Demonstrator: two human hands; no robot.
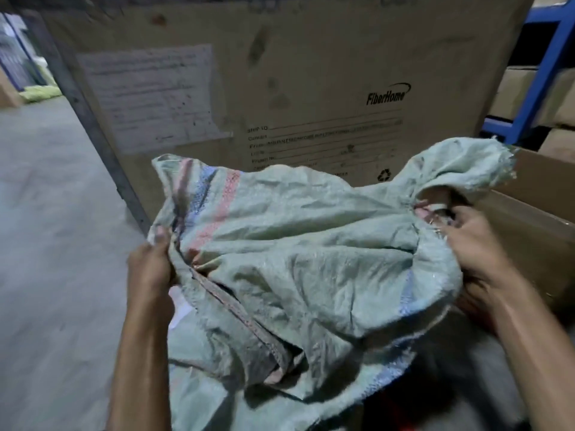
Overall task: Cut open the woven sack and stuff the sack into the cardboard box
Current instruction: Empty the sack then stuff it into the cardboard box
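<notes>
A: Start on the left. What has the left hand [152,265] got?

B: It is closed on the left edge of the woven sack [295,250], thumb on top, pinching the cloth just beside the red and blue stripes [211,206].

A: And the sack itself, where is it?

B: Held up in the air between the two hands, in front of the tall printed carton [280,88], sagging in the middle. More pale green woven cloth lies underneath it, low in the view; whether that is the same sack I cannot tell.

A: How do you reckon it will handle?

B: Light and limp, I would judge. It crumples into soft folds and hangs by its own weight. The weave looks slick, so a loose pinch could slide. The stitched hem [236,309] running down the middle seems the firmest part to hold.

A: The right side?

B: The right hand [476,253] is closed on a bunched neck of cloth, fingers curled into the gather. Beyond it a frayed flap [485,163] sticks up, so that end looks cut open already.

A: And the box to fill?

B: The open cardboard box [535,194] sits just to the right, behind that hand. Gathering the sack into a wad first should make stuffing easier
</notes>
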